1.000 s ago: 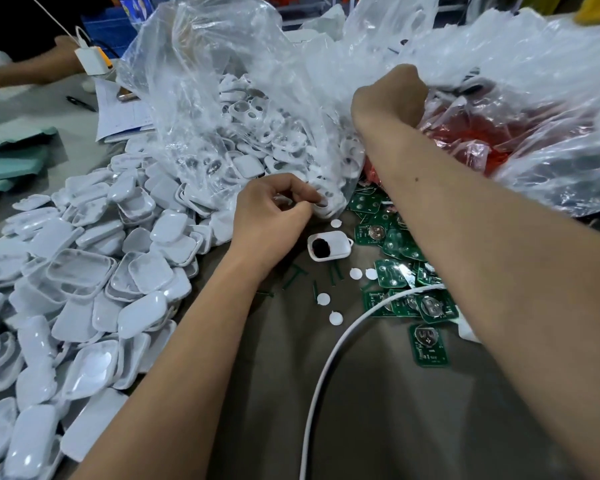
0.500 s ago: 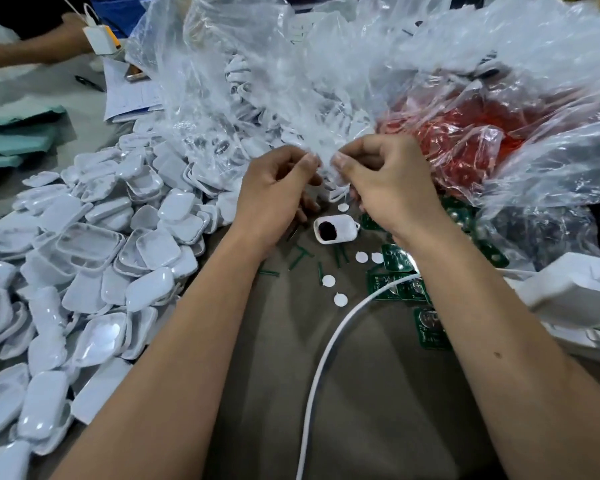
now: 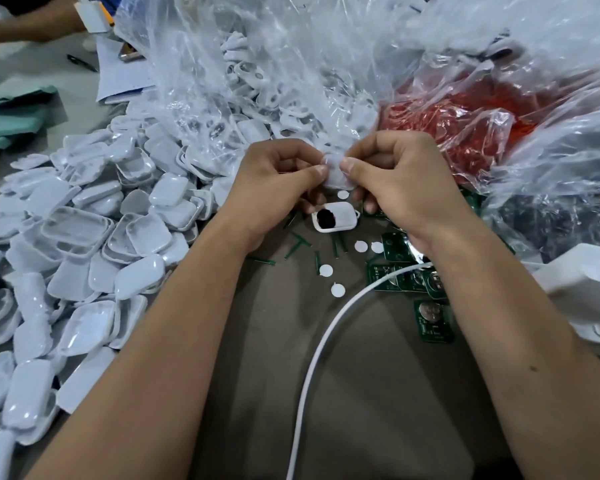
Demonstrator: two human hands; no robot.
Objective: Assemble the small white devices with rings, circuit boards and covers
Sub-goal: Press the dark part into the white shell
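At frame centre, the left hand and right hand pinch one small white shell between thumbs; likely fitting a ring; next, a circuit board from the lower-right counter.

No text, label or number can be read anywhere. The green circuit boards just right of the right hand carry pale printing — too small and blurred to make out — and the sheet of paper far beyond the left hand is likewise illegible.
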